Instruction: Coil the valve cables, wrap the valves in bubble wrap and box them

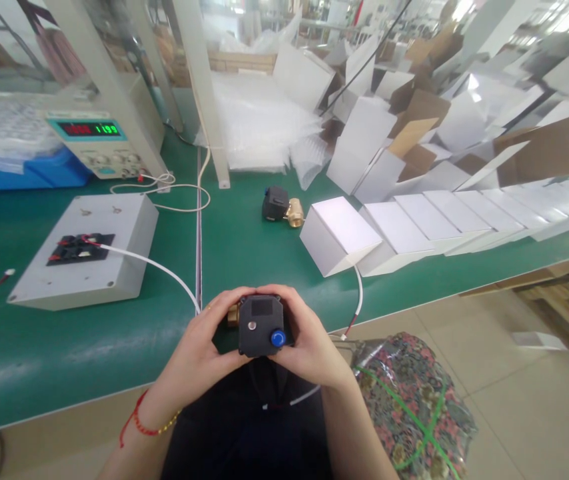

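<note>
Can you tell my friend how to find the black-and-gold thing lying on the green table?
On the green workbench, find the leftmost closed white box in the long row. Just left of it lies the brass valve with a black housing. Unlike the similar held valve, gripped by the left hand and right hand, it rests untouched on the bench.

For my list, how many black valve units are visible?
2: one unit between left hand and right hand; another unit on the green table near white boxes. Others may be hidden.
</note>
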{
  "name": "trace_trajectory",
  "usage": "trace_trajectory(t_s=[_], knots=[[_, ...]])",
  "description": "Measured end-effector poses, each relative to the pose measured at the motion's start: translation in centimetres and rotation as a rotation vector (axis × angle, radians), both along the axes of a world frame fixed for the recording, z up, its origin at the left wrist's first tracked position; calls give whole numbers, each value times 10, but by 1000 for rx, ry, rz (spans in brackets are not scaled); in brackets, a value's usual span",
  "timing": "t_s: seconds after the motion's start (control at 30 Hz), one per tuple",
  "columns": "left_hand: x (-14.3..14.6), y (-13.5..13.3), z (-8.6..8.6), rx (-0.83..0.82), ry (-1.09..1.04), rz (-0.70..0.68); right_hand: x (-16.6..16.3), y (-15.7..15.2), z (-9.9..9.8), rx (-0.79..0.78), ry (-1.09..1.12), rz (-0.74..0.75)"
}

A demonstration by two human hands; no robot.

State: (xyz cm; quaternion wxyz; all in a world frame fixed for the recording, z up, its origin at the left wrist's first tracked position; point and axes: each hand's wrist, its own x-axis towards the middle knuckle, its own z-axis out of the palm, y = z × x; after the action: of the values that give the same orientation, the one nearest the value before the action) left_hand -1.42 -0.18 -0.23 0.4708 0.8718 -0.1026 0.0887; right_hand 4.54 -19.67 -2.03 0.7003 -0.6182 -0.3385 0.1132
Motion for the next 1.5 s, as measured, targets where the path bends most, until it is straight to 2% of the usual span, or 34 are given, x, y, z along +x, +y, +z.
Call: trace_trajectory(t_s=[0.43,0.7,1.5], knots=[[0,1,0,-29,28,15,0,1,2,8,30,13],[-1,0,4,-44,10,21,1,0,7,4,-33,-4],[-1,0,4,-49,39,-6,0,-2,5,-44,-17,-5]])
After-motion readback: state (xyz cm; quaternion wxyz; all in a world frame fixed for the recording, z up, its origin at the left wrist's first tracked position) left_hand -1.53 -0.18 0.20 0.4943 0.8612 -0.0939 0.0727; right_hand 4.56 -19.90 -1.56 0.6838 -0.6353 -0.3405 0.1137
